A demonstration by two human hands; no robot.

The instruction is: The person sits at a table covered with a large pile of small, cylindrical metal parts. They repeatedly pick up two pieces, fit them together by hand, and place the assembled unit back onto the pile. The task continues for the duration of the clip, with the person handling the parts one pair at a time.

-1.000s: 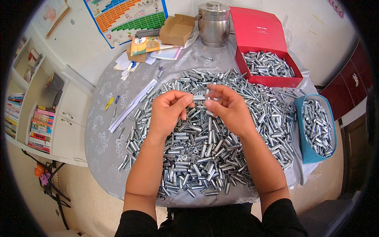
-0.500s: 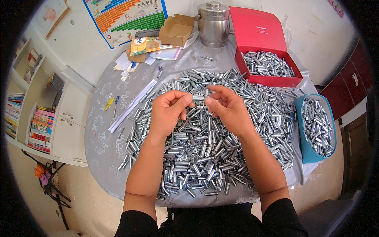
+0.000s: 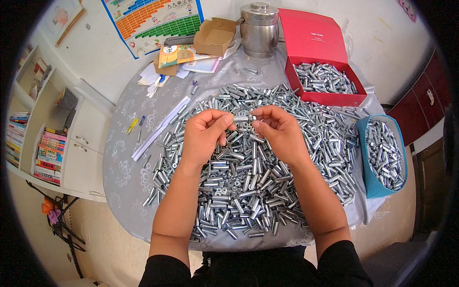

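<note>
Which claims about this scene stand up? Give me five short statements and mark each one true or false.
1. The left hand pinches a metal tube. True.
2. The right hand is held well away from the metal tube. False: the right hand's fingertips are at the tube's right end.
3. The red box has its lid shut. False: the red box stands open, with metal pieces inside.
4. The blue bin holds loose metal parts. True.
5. The steel pot stands right of the red box. False: the steel pot is to its left.
</note>
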